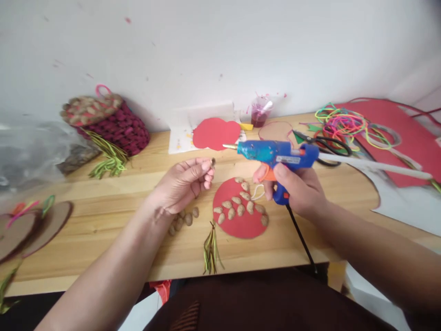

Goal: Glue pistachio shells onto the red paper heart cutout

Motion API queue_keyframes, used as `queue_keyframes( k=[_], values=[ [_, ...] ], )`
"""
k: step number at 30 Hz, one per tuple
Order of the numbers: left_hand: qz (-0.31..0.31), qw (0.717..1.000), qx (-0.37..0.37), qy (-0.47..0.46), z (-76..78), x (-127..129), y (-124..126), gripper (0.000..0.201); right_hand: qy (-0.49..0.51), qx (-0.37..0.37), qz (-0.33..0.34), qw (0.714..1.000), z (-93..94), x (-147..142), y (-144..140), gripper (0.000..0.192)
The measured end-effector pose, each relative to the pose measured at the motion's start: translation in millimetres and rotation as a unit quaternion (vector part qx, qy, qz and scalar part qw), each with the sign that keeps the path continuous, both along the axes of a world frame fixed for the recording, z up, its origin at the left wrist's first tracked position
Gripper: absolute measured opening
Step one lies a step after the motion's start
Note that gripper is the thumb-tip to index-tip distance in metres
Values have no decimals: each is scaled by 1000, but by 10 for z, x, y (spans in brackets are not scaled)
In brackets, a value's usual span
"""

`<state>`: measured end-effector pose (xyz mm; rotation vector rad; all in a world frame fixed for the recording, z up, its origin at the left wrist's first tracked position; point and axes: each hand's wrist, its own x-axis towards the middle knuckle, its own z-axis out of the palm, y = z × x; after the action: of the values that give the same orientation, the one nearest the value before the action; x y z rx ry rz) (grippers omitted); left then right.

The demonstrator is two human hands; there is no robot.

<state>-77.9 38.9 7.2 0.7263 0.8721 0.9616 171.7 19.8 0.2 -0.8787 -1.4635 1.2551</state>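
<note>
My left hand (pixel 189 180) pinches a small tan nutshell (pixel 213 162) between thumb and fingertips. My right hand (pixel 299 186) grips a blue hot glue gun (pixel 265 151), fingers at its orange trigger; the nozzle points left toward the nutshell, with a gap between them. A white glue stick (pixel 372 163) sticks out of the gun's back. Below the hands lies a red round card (pixel 241 227) with several nutshells on its upper part and a white loop at its edge. A green and brown tassel (pixel 211 250) hangs at its lower left. Loose nutshells (pixel 188 218) lie beneath my left wrist.
At the back stand a shell-topped purple basket (pixel 132 128) and a cup of dark red liquid (pixel 260 112). A red cutout (pixel 216 133) lies on white paper. To the right are black scissors (pixel 325 141) and tangled bright cords (pixel 344 124). The gun's black cable (pixel 301 236) crosses the table's front edge.
</note>
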Motion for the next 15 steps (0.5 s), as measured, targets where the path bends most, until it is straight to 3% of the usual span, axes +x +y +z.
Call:
queue_keyframes(
  k=[8,15],
  values=[
    [-2,999,-2,-36,-14,6,-12,27,-95,170,31,980,65,34,-60,24],
    [-5,998,-11,-54,-21,7,-30,27,-141,204,36,968,102,28,-66,22]
  ],
)
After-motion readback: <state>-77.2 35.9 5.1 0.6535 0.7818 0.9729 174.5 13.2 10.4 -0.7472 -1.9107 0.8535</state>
